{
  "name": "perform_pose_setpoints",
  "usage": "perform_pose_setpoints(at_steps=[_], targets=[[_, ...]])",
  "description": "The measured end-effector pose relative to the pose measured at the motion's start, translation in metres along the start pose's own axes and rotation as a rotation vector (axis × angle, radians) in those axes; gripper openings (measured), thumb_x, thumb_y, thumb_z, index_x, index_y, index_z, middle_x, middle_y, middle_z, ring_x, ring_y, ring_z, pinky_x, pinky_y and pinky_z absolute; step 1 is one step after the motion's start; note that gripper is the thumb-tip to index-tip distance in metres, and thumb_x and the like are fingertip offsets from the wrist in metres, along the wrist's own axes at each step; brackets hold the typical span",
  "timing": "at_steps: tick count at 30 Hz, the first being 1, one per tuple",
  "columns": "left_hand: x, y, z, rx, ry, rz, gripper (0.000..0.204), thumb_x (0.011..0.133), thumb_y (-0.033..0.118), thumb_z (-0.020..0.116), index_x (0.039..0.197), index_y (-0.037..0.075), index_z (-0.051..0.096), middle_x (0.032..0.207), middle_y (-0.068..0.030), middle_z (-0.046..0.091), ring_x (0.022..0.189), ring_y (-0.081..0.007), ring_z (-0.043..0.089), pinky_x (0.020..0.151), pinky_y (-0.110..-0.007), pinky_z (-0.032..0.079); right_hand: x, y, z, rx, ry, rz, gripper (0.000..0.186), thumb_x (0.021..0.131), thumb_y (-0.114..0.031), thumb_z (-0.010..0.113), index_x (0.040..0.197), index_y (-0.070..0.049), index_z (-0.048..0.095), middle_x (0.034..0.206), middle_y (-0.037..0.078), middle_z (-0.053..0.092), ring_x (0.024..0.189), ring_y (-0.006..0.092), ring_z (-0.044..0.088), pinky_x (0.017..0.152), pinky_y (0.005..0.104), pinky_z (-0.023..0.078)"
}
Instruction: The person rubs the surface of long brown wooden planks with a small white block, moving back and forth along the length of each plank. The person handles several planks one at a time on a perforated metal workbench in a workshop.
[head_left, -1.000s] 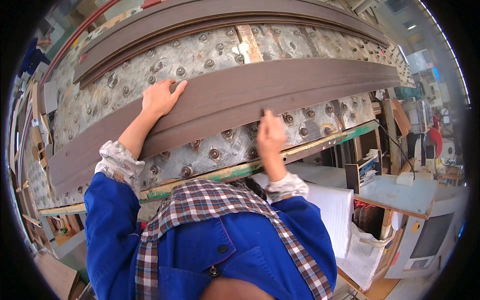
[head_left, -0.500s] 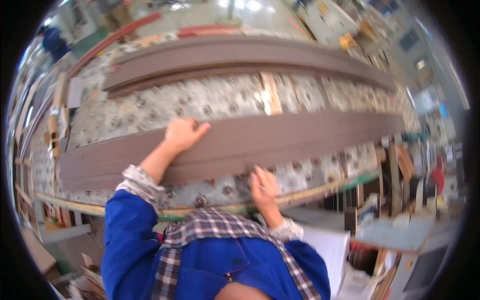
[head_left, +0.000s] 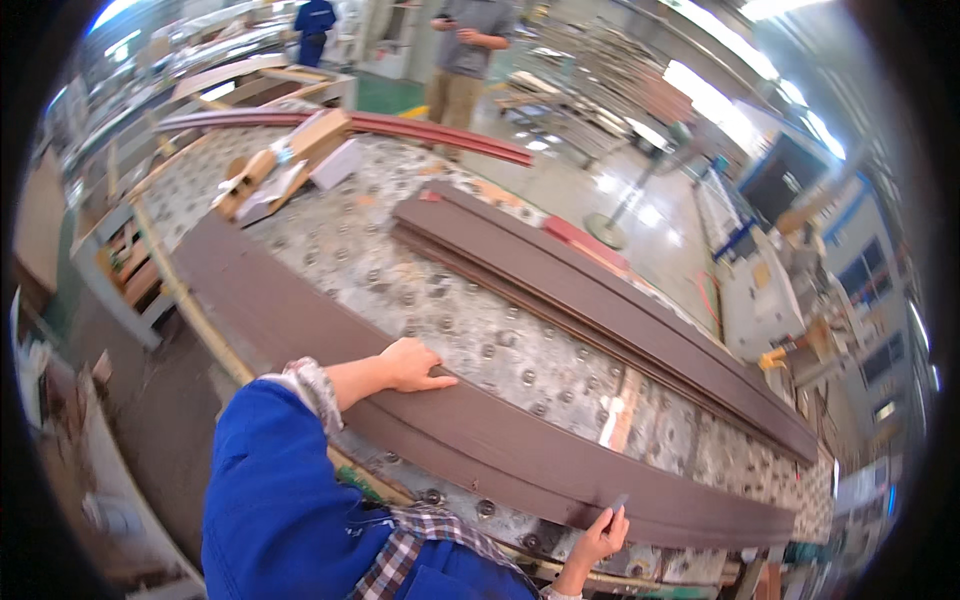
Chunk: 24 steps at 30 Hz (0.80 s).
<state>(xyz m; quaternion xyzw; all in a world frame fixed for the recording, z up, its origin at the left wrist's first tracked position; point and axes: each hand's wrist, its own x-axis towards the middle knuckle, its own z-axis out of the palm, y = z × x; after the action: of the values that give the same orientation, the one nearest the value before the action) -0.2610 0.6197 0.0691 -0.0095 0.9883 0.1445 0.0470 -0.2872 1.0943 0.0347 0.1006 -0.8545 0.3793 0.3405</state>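
A long dark brown board (head_left: 270,300) lies diagonally across a worn metal table (head_left: 350,250) studded with rollers. My left hand (head_left: 412,372) rests on the board's far edge, thumb spread along its face, fingers slightly bent over the edge. Farther right, my right hand (head_left: 602,535) is closed on a small thin flat tool (head_left: 620,500) at the board's surface, near a long groove. Beyond, more brown profiled boards (head_left: 590,310) lie parallel on the table.
Wood offcuts (head_left: 310,140) and long red profiles (head_left: 470,145) lie at the table's far left end. A person in grey (head_left: 462,65) and another in blue (head_left: 312,25) stand beyond. Machinery (head_left: 760,295) stands to the right; a wooden rack (head_left: 140,280) is at left.
The view has swung up and left, bringing the workshop and people into sight. My right hand, still holding the tool, has shifted rightward along the board. My left hand stays at the board's edge.
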Motion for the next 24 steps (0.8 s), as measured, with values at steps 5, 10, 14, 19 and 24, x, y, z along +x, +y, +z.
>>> perform_pose_setpoints(at_steps=[5,10,14,19,24], targets=[[-0.024,-0.06,0.011,0.008,0.074,0.017,0.066,0.089,0.066,0.045,0.106,0.007,0.07,0.088,-0.0177,0.07,0.083,-0.0363,0.065,0.074,-0.043,0.052,-0.019,0.003,0.011,-0.074,-0.041,0.008,0.026,0.092,-0.008,0.059,0.111,0.01,0.062,0.084,0.014,0.058,0.073,0.0259,0.055,0.067,0.037,0.046],[-0.045,-0.081,-0.016,-0.02,0.021,-0.06,0.066,0.089,0.066,0.045,0.105,0.007,0.07,0.09,-0.0176,0.07,0.087,-0.0367,0.064,0.077,-0.042,0.051,-0.014,-0.027,0.025,0.081,-0.101,0.013,0.026,0.092,-0.007,0.059,0.111,0.011,0.062,0.084,0.013,0.058,0.073,0.023,0.054,0.066,0.0351,0.045],[-0.046,-0.105,-0.026,0.014,0.007,-0.087,0.063,0.089,0.064,0.046,0.105,0.009,0.07,0.093,-0.0189,0.069,0.09,-0.039,0.064,0.079,-0.045,0.052,-0.019,-0.042,0.031,0.144,-0.091,0.059,0.022,0.091,-0.005,0.061,0.106,0.011,0.063,0.083,0.013,0.057,0.072,0.0222,0.054,0.064,0.0342,0.046],[-0.032,-0.117,-0.018,0.072,0.151,-0.096,0.058,0.09,0.056,0.052,0.115,0.005,0.067,0.097,-0.02,0.07,0.097,-0.0376,0.065,0.086,-0.044,0.05,-0.044,-0.009,0.013,0.127,0.026,0.238,0.024,0.091,-0.003,0.06,0.112,0.008,0.063,0.09,0.008,0.057,0.077,0.0158,0.052,0.067,0.0274,0.044],[-0.011,-0.063,0.007,-0.061,0.162,0.036,0.056,0.093,0.049,0.054,0.133,0.009,0.054,0.12,-0.0205,0.062,0.112,-0.0347,0.055,0.097,-0.045,0.041,-0.029,0.026,-0.014,-0.006,0.115,0.3,0.026,0.091,-0.009,0.062,0.116,-0.005,0.068,0.096,0.008,0.06,0.086,0.0178,0.055,0.074,0.0312,0.045]])
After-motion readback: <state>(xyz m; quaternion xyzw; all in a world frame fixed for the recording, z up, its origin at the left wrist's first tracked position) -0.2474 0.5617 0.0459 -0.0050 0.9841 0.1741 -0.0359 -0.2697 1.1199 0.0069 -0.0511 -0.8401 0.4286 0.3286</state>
